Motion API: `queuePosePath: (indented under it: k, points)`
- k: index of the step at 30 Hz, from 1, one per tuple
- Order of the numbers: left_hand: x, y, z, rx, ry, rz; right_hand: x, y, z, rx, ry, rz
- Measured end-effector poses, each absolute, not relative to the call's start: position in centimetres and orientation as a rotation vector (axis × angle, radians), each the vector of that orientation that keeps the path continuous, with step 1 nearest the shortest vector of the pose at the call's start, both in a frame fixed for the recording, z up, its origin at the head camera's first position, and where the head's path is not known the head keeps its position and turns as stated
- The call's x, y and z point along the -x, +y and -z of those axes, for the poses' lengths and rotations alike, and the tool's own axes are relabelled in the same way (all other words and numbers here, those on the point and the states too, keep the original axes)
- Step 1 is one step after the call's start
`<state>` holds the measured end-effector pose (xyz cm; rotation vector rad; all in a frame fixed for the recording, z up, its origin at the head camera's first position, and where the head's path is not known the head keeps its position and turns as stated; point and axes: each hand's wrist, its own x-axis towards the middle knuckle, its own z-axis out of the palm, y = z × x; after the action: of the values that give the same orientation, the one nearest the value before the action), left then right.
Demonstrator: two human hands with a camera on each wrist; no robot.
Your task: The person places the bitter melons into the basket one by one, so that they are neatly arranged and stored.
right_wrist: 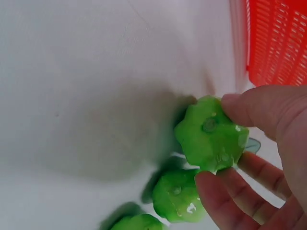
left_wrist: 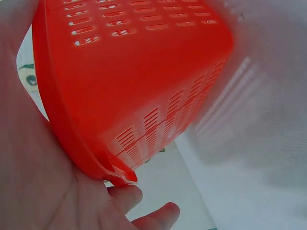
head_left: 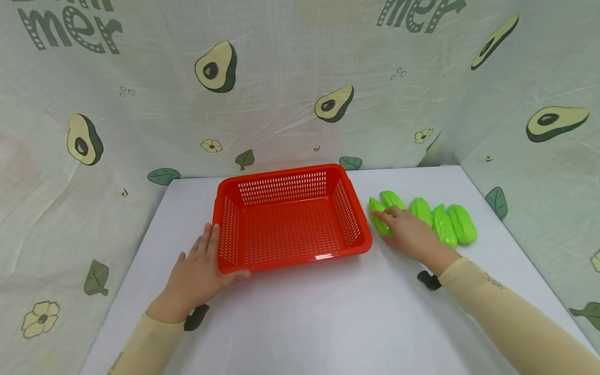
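Observation:
My left hand [head_left: 197, 271] rests against the near left corner of a red plastic basket [head_left: 295, 260]. Its fingers stretch straight along the left rim, and the thumb lies by the front rim. In the left wrist view, the palm touches the basket's rim [left_wrist: 72, 134] from outside. Right of the basket, my right hand [head_left: 414, 234] pinches the leftmost green bitter melon [right_wrist: 211, 134] between thumb and fingertips. A second bitter melon [right_wrist: 177, 196] lies close beside it, near the fingers. The hand partly covers the melons in the head view.
More bitter melons [head_left: 461, 224] lie in a row on the right of the white table [head_left: 300, 323]. The basket's slotted floor [head_left: 290, 226] shows bare. A cloth printed with avocados [head_left: 215, 67] hangs behind and at both sides.

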<state>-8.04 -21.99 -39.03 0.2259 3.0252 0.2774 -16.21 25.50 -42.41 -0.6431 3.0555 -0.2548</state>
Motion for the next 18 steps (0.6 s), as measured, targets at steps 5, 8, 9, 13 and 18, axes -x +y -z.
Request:
queuePosePath:
  k: [5, 8, 9, 13, 18]
  points:
    - [8.05, -21.85, 38.82, -0.219, 3.024, -0.269, 16.16, 25.33, 42.66, 0.628, 3.040, 0.287]
    - [8.04, -21.81, 38.78, -0.215, 3.022, -0.271, 16.07, 25.28, 42.66, 0.611, 3.023, 0.275]
    - [8.04, -21.82, 38.77, -0.214, 3.022, -0.271, 16.00, 25.27, 42.63, 0.608, 3.017, 0.271]
    - [8.07, -21.84, 38.80, -0.214, 3.017, -0.269, 15.68, 25.30, 42.57, 0.602, 3.001, 0.262]
    - [8.20, -21.91, 38.97, -0.220, 3.015, -0.248, 15.26, 25.43, 42.62, 0.605, 2.982, 0.291]
